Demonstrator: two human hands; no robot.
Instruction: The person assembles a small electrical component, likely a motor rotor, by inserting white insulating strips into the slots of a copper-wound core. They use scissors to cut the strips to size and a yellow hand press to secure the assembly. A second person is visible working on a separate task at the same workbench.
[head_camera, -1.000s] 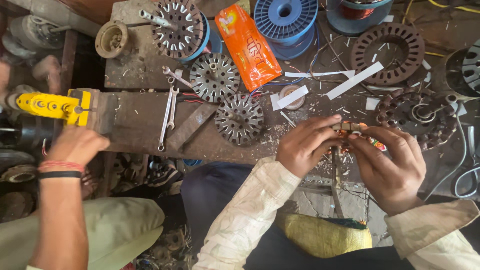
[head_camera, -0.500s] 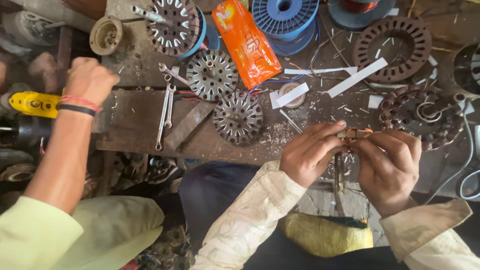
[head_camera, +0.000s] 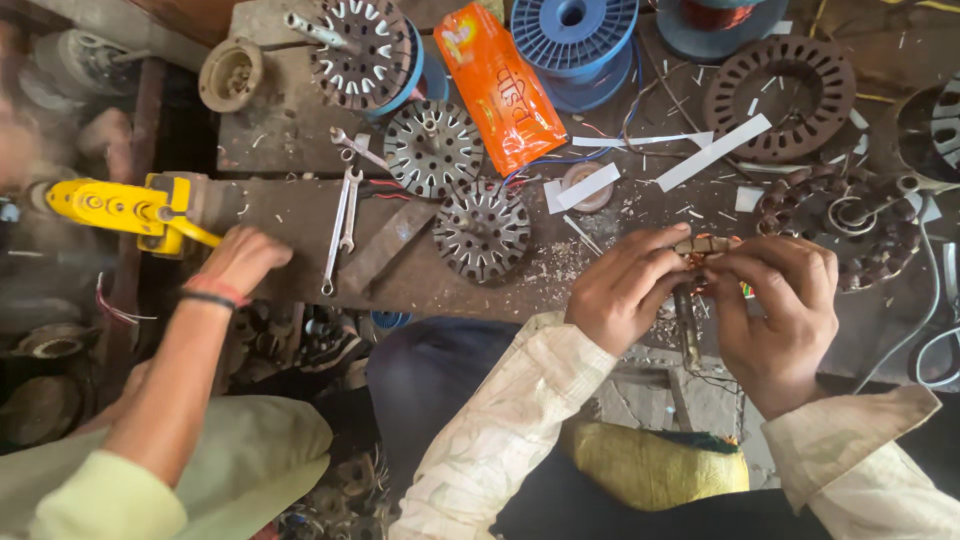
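two hands are pinching one small copper-wound part (head_camera: 700, 250) over the near edge of the table (head_camera: 300, 215), the left hand (head_camera: 625, 290) and right hand (head_camera: 775, 305) each closing a grip on it from its own side. since a moment ago both grips are holding the same spot, so the work is continuing unchanged. a co-worker's hand (head_camera: 240, 260) is now resting by the yellow tool (head_camera: 125, 208), well left of the grip, past the spanners (head_camera: 342, 225).

I see the co-worker's hand (head_camera: 240, 262) drop back from the far left to the bench's near edge beside the yellow tool (head_camera: 125, 208), which shows fully again.
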